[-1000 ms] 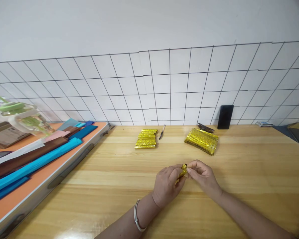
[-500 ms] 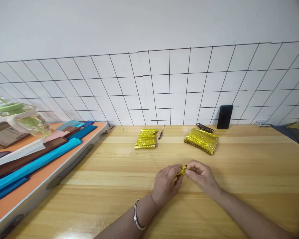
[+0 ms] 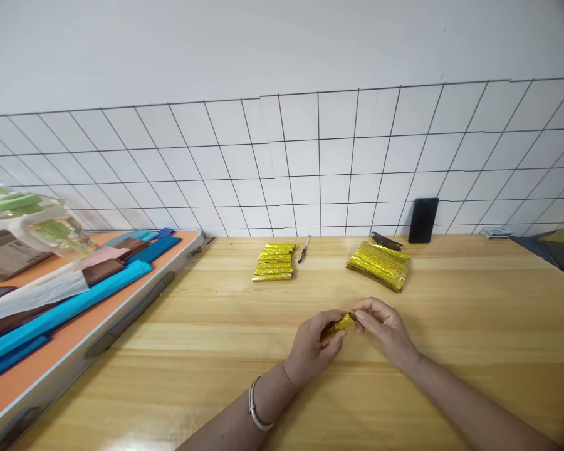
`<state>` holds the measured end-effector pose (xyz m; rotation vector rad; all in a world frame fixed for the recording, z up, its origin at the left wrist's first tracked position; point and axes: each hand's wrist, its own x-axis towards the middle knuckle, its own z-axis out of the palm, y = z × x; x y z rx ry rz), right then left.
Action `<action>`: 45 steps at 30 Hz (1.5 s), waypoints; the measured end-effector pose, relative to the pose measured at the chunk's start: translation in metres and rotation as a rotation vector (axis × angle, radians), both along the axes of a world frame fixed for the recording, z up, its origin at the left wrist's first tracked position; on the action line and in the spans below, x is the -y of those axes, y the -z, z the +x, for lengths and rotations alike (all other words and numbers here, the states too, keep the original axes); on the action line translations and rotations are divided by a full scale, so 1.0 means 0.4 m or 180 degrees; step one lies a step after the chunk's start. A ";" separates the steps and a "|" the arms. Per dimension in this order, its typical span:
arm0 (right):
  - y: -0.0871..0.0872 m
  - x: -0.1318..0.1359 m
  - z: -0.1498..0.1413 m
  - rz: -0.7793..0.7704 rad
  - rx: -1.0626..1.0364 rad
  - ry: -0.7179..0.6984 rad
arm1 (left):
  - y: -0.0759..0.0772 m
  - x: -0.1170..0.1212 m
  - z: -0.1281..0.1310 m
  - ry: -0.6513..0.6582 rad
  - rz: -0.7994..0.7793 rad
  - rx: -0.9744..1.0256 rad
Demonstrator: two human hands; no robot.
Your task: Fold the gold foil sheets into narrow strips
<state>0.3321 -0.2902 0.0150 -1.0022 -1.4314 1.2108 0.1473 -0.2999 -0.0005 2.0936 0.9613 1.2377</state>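
Note:
Both hands meet over the wooden table [image 3: 474, 326], pinching one small strip of gold foil [image 3: 339, 324] between them. My left hand [image 3: 313, 344], with a silver bangle on its wrist, is closed on the strip's lower left end. Fingertips of my right hand [image 3: 383, 327] pinch its upper right end. Behind them lies a neat stack of folded gold foil strips [image 3: 273, 263], and to the right a flat pile of gold foil sheets [image 3: 380, 265].
A pen [image 3: 304, 249] lies beside the folded stack. A black phone [image 3: 423, 220] leans on the wire-grid wall, with a dark clip [image 3: 387, 240] near it. At left an orange tray [image 3: 51, 341] holds blue, brown and white paper rolls and a green-lidded container [image 3: 32, 219].
The gold strip has turned from a bunched lump into a longer, slanted piece stretched between the hands. The hands have shifted only slightly.

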 end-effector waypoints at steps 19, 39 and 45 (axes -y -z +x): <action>0.008 -0.002 -0.002 -0.0149 -0.0248 -0.0303 | 0.019 -0.009 -0.009 0.0048 -0.0040 0.0013; 0.004 -0.004 0.000 -0.0010 0.0002 -0.0212 | 0.003 -0.014 -0.008 0.0000 0.0288 0.0087; 0.006 -0.004 -0.003 0.0080 0.0136 -0.0285 | -0.001 -0.019 -0.011 -0.0168 0.0399 -0.0037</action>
